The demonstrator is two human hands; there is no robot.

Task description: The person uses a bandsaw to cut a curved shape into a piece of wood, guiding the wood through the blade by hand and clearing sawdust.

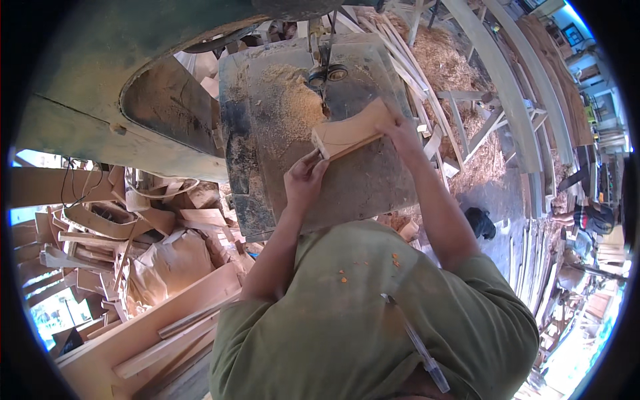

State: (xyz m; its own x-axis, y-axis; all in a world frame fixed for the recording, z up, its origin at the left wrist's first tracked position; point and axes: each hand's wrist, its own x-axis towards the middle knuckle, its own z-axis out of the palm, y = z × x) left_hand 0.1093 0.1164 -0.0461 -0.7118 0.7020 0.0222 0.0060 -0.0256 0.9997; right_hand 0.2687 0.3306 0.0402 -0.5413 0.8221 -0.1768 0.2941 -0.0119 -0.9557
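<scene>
A pale wooden block [352, 131] with a curved far edge and a thin line drawn on its face lies over the dusty metal saw table [373, 190]. My left hand [307, 176] pinches its left end near the lower corner. On the other end, my right hand [401, 137] is closed, with the fingers partly hidden behind the wood. Just beyond the block stands the bandsaw's blade guide [320, 75], close to the wood's far edge. Whether the blade touches the wood I cannot tell. Sawdust [293, 100] is heaped left of the guide.
The bandsaw's large green frame [73, 100] curves round the upper left. Wood offcuts [110, 260] and a plastic sack [163, 270] crowd the left. Long boards [493, 73] and wood shavings [483, 163] lie to the right. Another person [590, 217] is at the far right.
</scene>
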